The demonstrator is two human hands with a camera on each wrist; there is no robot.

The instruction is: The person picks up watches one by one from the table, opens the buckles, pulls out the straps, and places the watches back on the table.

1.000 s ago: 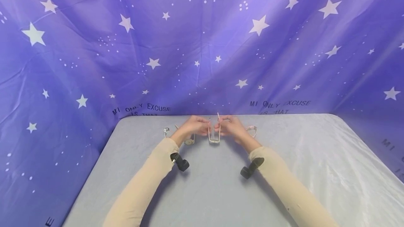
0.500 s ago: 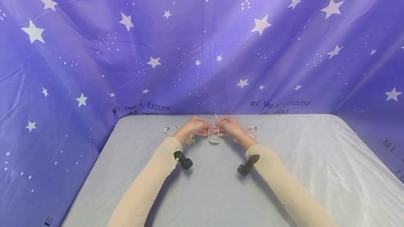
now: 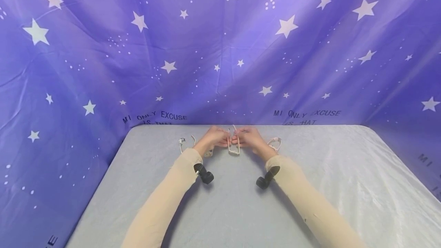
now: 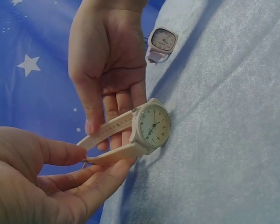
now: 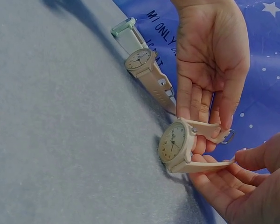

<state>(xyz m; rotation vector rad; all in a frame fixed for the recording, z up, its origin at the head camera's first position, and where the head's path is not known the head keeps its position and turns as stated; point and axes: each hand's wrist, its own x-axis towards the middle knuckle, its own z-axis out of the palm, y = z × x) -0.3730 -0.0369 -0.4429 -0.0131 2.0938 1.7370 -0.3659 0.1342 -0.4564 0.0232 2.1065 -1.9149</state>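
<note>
A cream wristwatch (image 3: 234,153) with a round pale dial (image 4: 155,124) stands between both hands near the table's far edge, its strap unfastened and its two ends pointing away from me. The left hand (image 3: 215,137) pinches the buckle end of the strap between thumb and fingers; the metal buckle (image 5: 230,136) shows in the right wrist view. With thumb and fingers the right hand (image 3: 250,137) pinches the other end, the holed strap (image 4: 114,128). Both hands are close together, fingertips almost meeting.
Left of the hands lie a beige watch (image 5: 139,60), partly behind the left wrist in the head view, and a mint-and-white watch (image 5: 127,36). A pink square-faced watch (image 4: 163,39) lies to the right. A starry purple curtain (image 3: 220,49) borders the grey table (image 3: 234,209).
Both forearms have drawn slightly inward, and the hands have come closer together. The right strap end has shifted left, nearer the left one. Both hands keep holding the watch.
</note>
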